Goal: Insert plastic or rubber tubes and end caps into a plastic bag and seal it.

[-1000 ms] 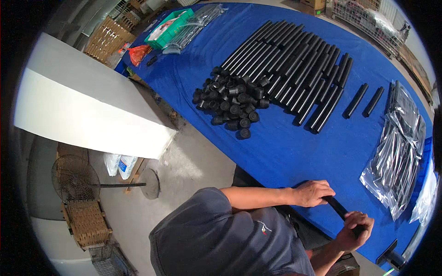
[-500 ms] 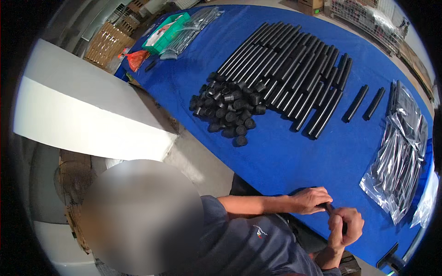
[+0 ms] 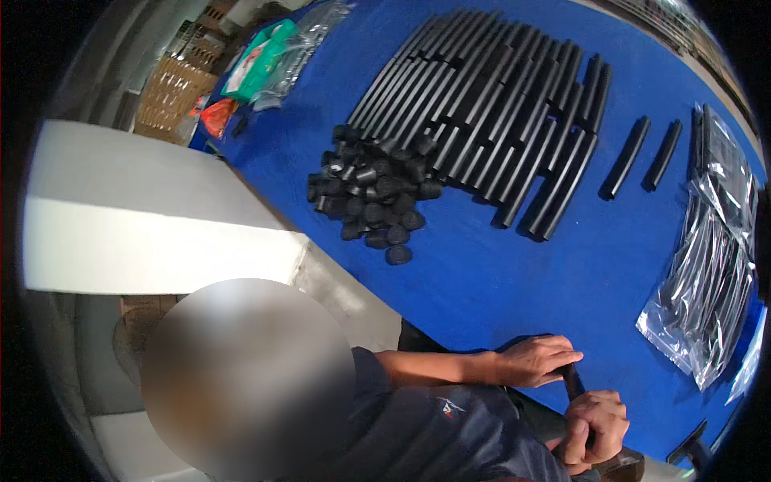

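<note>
A short black tube (image 3: pixel 572 381) slants between my two hands at the table's near edge. My right hand (image 3: pixel 596 427) is wrapped round its lower part in a fist, thumb on top. At the upper end, my left hand (image 3: pixel 536 361) has its fingers bent over the tube; whether a cap sits there is hidden. Further off on the blue table (image 3: pixel 514 281) lie many black tubes (image 3: pixel 482 112) in slanting rows. A pile of black round caps (image 3: pixel 373 189) rests against their near left end. To the right, two single tubes (image 3: pixel 625 158) lie apart from the rows.
Clear plastic bags (image 3: pixel 711 265) with dark contents cover the table's right side. At the far left are a green tray (image 3: pixel 261 64), more clear bags (image 3: pixel 309 52) and an orange bag (image 3: pixel 217 118). A white block-like surface (image 3: pixel 152 209) stands left of the table.
The whole view has shifted with my head. My hands are slightly further apart, and more of the tube shows between them. The tubes and caps on the table look undisturbed.
</note>
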`<state>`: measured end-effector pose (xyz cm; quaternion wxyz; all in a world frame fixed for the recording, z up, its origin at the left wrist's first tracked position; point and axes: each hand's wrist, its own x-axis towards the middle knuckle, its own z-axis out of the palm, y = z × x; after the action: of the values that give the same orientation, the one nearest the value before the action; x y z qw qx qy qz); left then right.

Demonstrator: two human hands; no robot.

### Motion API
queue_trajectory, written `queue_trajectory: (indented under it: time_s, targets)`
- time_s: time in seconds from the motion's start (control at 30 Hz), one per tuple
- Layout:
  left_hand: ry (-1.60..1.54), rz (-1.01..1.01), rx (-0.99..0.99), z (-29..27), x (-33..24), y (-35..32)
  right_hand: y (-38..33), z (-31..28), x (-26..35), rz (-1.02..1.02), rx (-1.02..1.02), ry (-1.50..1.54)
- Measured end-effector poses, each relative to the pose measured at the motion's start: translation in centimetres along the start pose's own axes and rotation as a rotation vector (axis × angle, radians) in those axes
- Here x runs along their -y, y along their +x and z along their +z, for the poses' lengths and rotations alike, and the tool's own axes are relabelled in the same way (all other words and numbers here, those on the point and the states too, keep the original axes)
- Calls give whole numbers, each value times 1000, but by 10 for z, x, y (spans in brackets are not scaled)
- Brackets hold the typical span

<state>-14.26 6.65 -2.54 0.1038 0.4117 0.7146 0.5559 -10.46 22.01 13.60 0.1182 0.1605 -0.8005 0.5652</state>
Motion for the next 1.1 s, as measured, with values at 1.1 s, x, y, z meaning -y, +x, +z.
queue_trajectory:
  time_s: [1.1]
  targets:
    - [84, -35, 68, -18, -9, 9, -102, -279, -107, 592, -1706, 76]
